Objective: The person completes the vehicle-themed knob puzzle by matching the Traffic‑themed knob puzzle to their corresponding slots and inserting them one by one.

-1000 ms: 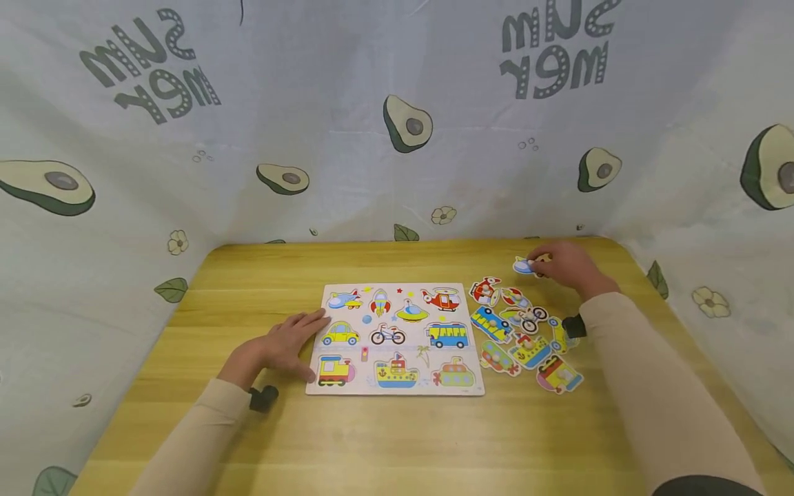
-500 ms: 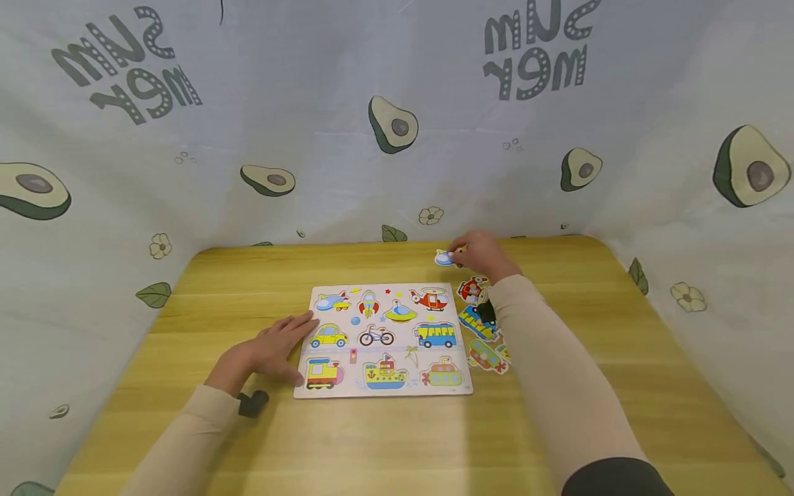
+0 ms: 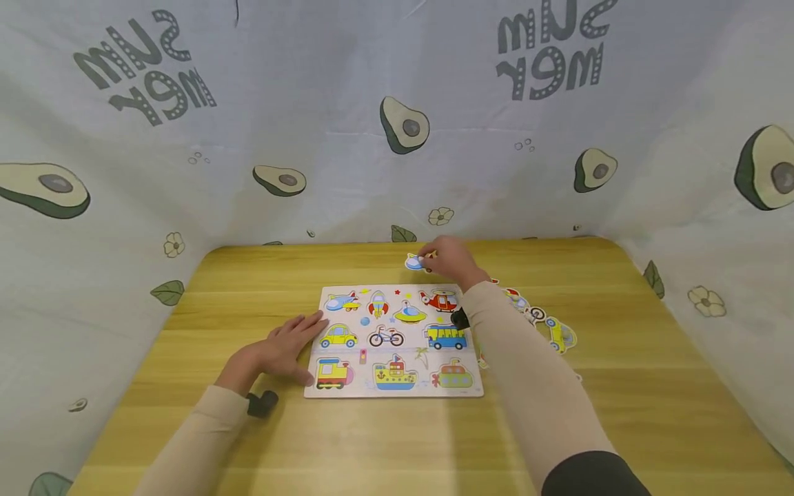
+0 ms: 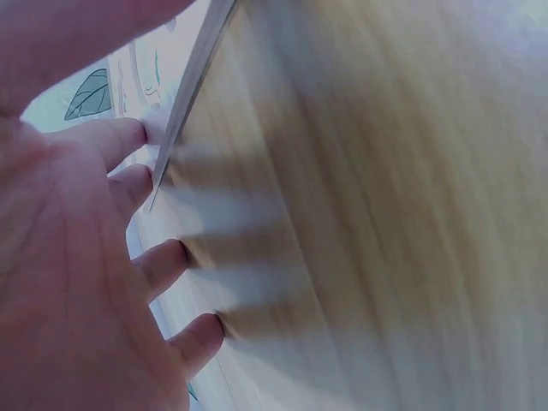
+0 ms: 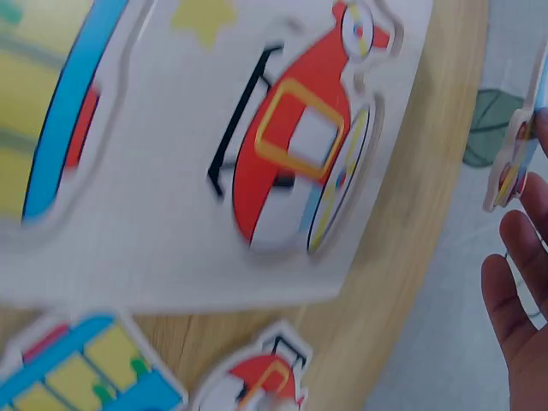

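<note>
My right hand (image 3: 451, 262) pinches a blue-and-yellow airplane puzzle piece (image 3: 412, 262) above the table, just beyond the far edge of the puzzle board (image 3: 356, 391). In the right wrist view the piece (image 5: 512, 163) shows at the right edge, partly cut off, by the fingers. My left hand (image 3: 277, 353) rests on the board's left edge with fingers spread; the left wrist view shows the fingertips (image 4: 201, 338) on the table and at the board's edge. Printed vehicles fill the board, among them an airplane picture (image 3: 342, 302) at the far left corner.
Loose pieces lie right of the board, partly hidden by my right arm: a car piece (image 3: 560, 336), a bicycle piece (image 3: 536, 315), a bus piece (image 5: 94, 370) and a helicopter piece (image 5: 253, 377). A patterned cloth (image 3: 347, 207) rises behind the wooden table (image 3: 360, 448).
My right hand has carried the airplane piece leftward from beyond the loose pieces to behind the board. The left hand has stayed at the board's left edge.
</note>
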Available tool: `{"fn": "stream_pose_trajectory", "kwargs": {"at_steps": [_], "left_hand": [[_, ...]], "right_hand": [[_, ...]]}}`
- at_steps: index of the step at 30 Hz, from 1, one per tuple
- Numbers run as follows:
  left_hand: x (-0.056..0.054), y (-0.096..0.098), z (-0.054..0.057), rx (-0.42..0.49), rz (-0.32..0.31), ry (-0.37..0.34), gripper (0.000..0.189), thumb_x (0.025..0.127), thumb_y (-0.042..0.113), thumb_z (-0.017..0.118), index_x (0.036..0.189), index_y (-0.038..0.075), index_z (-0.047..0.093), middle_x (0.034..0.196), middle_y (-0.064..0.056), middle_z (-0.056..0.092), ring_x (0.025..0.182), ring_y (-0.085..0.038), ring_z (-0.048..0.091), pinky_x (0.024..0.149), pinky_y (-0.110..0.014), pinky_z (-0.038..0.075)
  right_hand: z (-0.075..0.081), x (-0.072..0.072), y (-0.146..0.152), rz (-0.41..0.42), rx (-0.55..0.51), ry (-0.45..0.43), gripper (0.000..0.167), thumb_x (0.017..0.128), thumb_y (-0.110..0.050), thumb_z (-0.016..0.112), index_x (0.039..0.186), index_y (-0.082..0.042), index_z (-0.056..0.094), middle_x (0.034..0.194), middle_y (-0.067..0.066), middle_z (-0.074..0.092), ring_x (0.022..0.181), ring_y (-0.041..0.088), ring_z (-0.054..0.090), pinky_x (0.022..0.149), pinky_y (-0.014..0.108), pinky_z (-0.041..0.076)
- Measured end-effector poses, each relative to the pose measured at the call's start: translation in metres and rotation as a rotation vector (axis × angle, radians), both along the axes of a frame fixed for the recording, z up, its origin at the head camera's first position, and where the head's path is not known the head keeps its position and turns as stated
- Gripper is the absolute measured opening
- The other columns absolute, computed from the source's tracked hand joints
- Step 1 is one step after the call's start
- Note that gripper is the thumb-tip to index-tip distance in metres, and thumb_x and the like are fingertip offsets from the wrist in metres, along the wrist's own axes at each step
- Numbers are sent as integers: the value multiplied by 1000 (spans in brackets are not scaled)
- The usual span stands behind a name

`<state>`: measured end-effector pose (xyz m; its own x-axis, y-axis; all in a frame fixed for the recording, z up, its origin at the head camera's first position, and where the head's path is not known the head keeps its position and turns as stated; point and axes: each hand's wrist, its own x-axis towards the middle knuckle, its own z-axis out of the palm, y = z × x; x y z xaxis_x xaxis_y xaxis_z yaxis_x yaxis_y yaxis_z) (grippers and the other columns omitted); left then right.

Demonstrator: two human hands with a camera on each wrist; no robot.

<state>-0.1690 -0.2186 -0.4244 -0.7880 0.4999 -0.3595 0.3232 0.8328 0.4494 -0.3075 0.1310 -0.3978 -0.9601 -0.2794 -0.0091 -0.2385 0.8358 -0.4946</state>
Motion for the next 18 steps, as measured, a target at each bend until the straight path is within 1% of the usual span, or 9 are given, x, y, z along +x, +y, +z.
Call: {"fn": "stream_pose_trajectory", "kwargs": {"at_steps": [2, 5, 7, 11, 14, 15, 18], "left_hand": [[0, -1, -1, -6, 0, 1, 106, 74, 36, 80, 158, 9, 21, 168, -14, 10, 151, -48, 10, 113, -75, 13], [0, -1, -3, -12, -1, 4, 107, 74, 37, 80, 159, 9, 21, 168, -14, 10, 151, -47, 10, 113, -75, 13], [-1, -1, -2, -12, 0, 4, 107, 74, 37, 80, 159, 9, 21, 168, -14, 11, 151, -47, 10, 113, -75, 13], [-1, -2, -1, -8, 9, -1, 107, 74, 36, 80, 158, 9, 22, 168, -14, 11, 151, -47, 10, 114, -75, 12], [-1, -2, 0, -4, 13, -1, 107, 74, 36, 80, 158, 9, 22, 168, -15, 11, 151, -48, 10, 114, -75, 12], [-1, -2, 0, -2, 12, -3, 107, 74, 36, 80, 158, 9, 22, 168, -15, 11, 151, -48, 10, 114, -75, 12], [-1, -1, -1, -4, 10, -7, 107, 74, 37, 81, 158, 8, 21, 168, -14, 11, 151, -48, 10, 114, -75, 12]], "right_hand": [[-2, 0, -7, 5, -15, 15, 22, 95, -20, 65, 110, -10, 76, 107, 11, 68, 94, 25, 57, 81, 36, 50], [-4, 2, -19, 21, -25, 1, 20, 94, -19, 66, 108, -9, 77, 105, 10, 72, 92, 24, 60, 81, 36, 52], [-6, 4, -28, 43, -14, -16, 19, 93, -18, 67, 107, -10, 77, 106, 9, 74, 92, 23, 62, 83, 36, 53], [-10, 8, -48, 86, -16, -31, 19, 92, -17, 67, 106, -10, 78, 114, 7, 74, 101, 23, 63, 90, 38, 53], [-12, 12, -64, 97, -58, -32, 18, 92, -16, 67, 106, -10, 78, 116, 7, 74, 106, 24, 63, 93, 38, 53], [-13, 14, -68, 100, -74, -37, 18, 92, -16, 67, 106, -10, 78, 116, 7, 74, 105, 25, 64, 92, 39, 54], [-15, 18, -81, 111, -104, -56, 18, 93, -16, 67, 106, -11, 78, 118, 6, 73, 110, 25, 63, 95, 39, 53]]}}
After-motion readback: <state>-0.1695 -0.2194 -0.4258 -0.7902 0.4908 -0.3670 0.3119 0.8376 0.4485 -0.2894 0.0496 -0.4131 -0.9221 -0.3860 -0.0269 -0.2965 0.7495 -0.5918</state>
